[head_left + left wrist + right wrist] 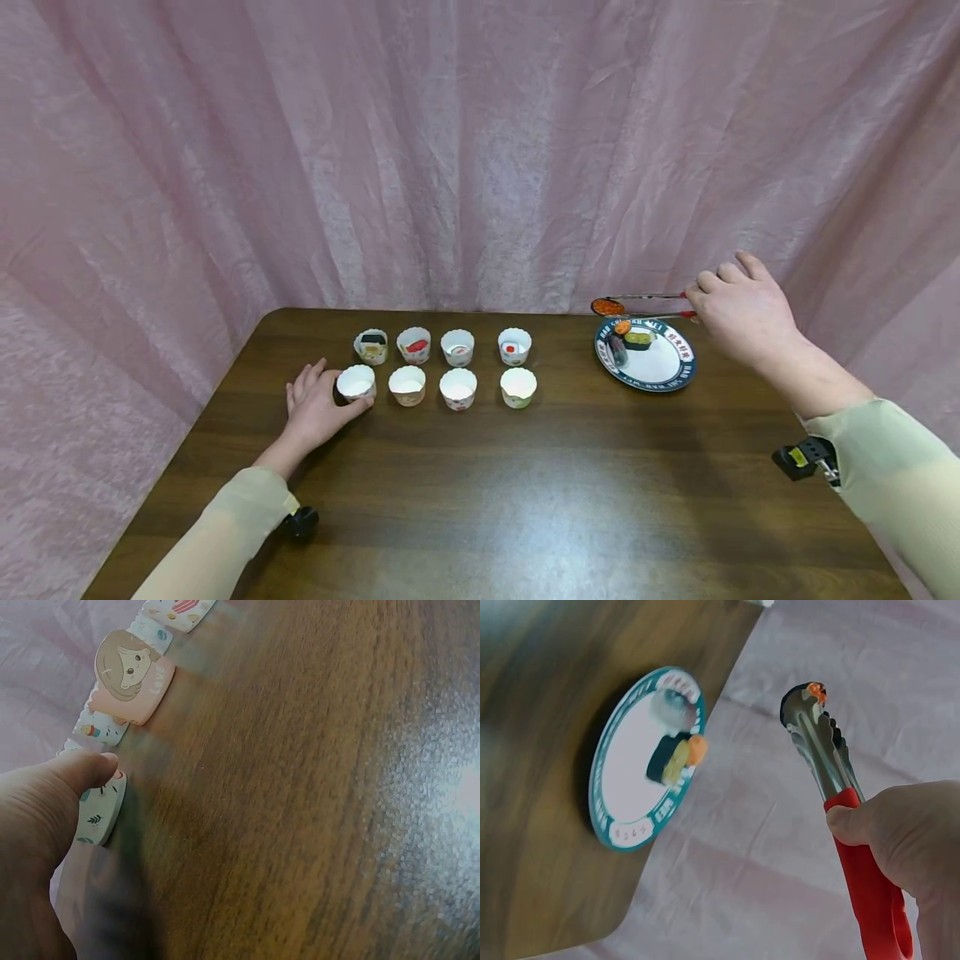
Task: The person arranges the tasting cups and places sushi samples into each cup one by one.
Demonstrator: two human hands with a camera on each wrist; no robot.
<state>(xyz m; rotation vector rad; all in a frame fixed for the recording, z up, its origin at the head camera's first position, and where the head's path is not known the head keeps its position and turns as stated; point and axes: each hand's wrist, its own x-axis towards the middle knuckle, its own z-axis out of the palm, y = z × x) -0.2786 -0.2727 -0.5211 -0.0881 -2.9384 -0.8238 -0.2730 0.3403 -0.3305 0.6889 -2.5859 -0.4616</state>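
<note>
My left hand (pixel 318 410) holds a white paper baking cup (pixel 356 382) at the left end of the near row, thumb on its near side; in the left wrist view this cup (pixel 97 814) shows a pale green leaf print. High at the right, my right hand (pixel 742 312) grips red-handled metal tongs (pixel 859 877). Between their tips is a dark-wrapped sushi piece topped with orange roe (pixel 607 307). Below the tongs lies a blue-rimmed plate (pixel 654 371) bearing a green-topped sushi piece (pixel 637 340), an orange piece (pixel 622 327) and a greyish piece (pixel 617 350).
More paper cups stand in two rows. In the back row, one has a black-topped item (pixel 372 339), one a red-topped piece (pixel 417 346), and another a small red-and-white piece (pixel 511 349). A pink curtain (pixel 480 167) hangs behind the brown table (pixel 450 500).
</note>
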